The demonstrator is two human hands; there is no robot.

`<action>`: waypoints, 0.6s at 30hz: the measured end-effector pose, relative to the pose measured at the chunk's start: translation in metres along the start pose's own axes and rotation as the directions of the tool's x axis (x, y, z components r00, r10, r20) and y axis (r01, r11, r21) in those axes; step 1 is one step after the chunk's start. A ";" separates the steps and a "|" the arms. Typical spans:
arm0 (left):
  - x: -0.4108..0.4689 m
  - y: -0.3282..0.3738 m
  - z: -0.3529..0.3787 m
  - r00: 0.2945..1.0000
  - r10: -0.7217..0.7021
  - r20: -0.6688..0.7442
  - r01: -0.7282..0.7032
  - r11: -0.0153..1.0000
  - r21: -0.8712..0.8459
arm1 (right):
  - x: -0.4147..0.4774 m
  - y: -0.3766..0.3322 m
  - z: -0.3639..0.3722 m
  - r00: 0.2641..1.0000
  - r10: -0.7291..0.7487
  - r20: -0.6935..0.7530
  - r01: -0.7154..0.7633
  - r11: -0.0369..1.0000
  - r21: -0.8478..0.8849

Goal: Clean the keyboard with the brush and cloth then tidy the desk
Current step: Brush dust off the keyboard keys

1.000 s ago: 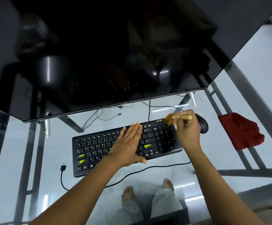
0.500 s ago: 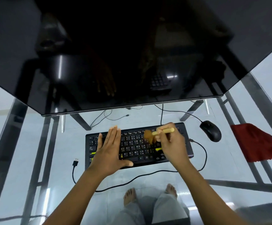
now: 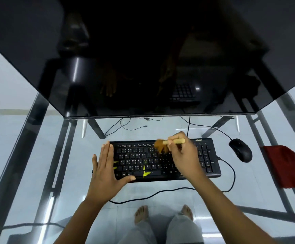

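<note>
While my left hand [image 3: 106, 167] lies flat, empty, on the black keyboard [image 3: 143, 161] by the front edge of the glass bench [image 3: 69, 155], my right hand's [image 3: 184, 156] grip pinches the wooden-handled brown brush [image 3: 162, 144] over the top rows — brushing step, I judge; next, light sweeps across lower rows.

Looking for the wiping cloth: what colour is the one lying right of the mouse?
The cloth is dark red, clearest in the head view.

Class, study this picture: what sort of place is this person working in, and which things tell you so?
Probably a computer workstation, perhaps at home: a dark monitor stands on a glass-topped desk, with a black keyboard and a mouse before it. Bare feet show through the glass.
</note>
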State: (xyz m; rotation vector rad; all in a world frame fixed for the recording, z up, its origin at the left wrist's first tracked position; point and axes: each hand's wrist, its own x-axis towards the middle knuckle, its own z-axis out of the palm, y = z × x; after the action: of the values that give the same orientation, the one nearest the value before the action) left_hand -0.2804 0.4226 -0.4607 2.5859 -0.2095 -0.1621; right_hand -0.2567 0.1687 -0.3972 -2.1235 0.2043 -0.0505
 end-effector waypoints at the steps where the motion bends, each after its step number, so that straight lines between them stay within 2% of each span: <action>1: -0.001 -0.004 -0.001 1.000 -0.007 -0.003 0.007 1.000 -0.011 | 0.001 -0.005 0.003 0.999 -0.006 -0.042 0.007 1.000 0.027; 2: -0.002 -0.006 0.000 1.000 -0.012 -0.001 0.012 1.000 -0.022 | 0.002 -0.008 0.007 1.000 -0.007 -0.028 0.009 0.998 0.060; 3: -0.003 -0.010 0.000 1.000 -0.018 0.004 0.018 0.999 -0.035 | 0.003 -0.011 0.012 0.998 0.015 0.053 -0.019 0.997 0.071; 4: -0.005 -0.014 0.001 1.000 -0.023 0.010 0.023 0.999 -0.045 | 0.002 -0.013 0.020 0.988 0.024 0.153 -0.034 0.997 0.064; 5: -0.007 -0.016 0.002 1.000 -0.025 0.017 0.025 0.998 -0.051 | 0.001 -0.017 0.025 0.983 0.022 0.182 -0.023 1.000 0.001; 8: -0.012 -0.021 0.002 1.000 -0.030 0.010 0.030 0.997 -0.065 | 0.002 -0.031 0.038 0.998 -0.067 -0.018 0.067 0.998 0.014; 9: -0.013 -0.021 0.002 1.000 -0.031 0.000 0.031 0.998 -0.062 | 0.001 -0.033 0.041 0.998 -0.067 -0.008 0.068 0.997 0.041; 10: -0.014 -0.020 0.003 1.000 -0.025 -0.010 0.024 0.998 -0.053 | -0.001 -0.038 0.043 0.997 -0.039 0.066 0.035 0.997 0.062; 12: -0.014 -0.021 0.003 1.000 -0.013 -0.025 0.012 0.999 -0.040 | -0.005 -0.042 0.053 0.946 0.005 0.323 -0.016 0.999 0.031; 13: -0.014 -0.022 0.003 1.000 -0.009 -0.026 0.008 0.999 -0.038 | -0.007 -0.042 0.056 0.938 -0.010 0.347 0.023 0.999 -0.033; 16: -0.014 -0.023 0.004 1.000 -0.003 -0.015 0.002 0.999 -0.039 | -0.011 -0.044 0.059 0.984 -0.110 0.143 0.115 0.993 -0.027; 18: -0.014 -0.025 0.006 1.000 0.004 -0.012 -0.004 1.000 -0.027 | -0.019 -0.047 0.060 0.967 -0.102 0.233 0.100 0.995 0.022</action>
State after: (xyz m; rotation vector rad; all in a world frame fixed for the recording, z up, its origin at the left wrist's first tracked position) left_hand -0.2920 0.4431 -0.4777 2.5588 -0.2068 -0.1475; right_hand -0.2629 0.2467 -0.3890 -2.1076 -0.0442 0.1386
